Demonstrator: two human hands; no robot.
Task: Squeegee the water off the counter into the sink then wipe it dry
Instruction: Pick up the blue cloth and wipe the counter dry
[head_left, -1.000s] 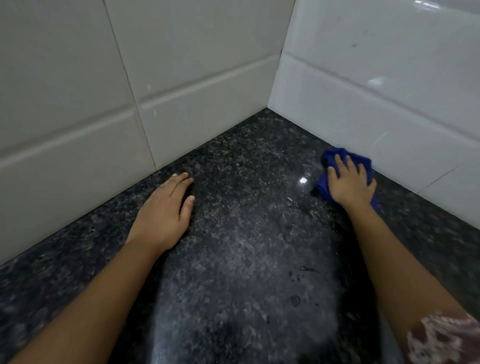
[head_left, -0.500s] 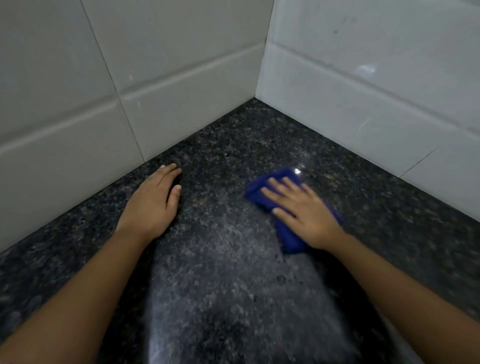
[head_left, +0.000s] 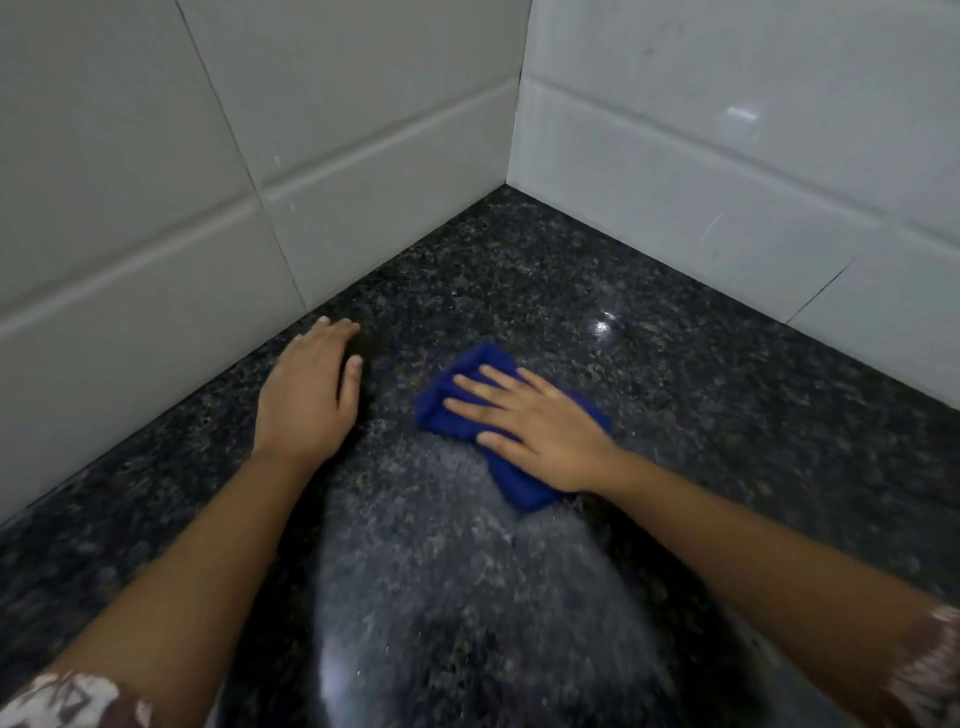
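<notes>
Left hand (head_left: 306, 400) lies flat, palm down, left of centre; right hand (head_left: 535, 426) flat, fingers spread, at centre.

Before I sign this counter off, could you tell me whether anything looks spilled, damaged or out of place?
Nothing stands out. The right hand presses the blue cloth flat on the granite counter; the left hand rests beside it. The pale sheen nearby could be moisture or reflection.
</notes>
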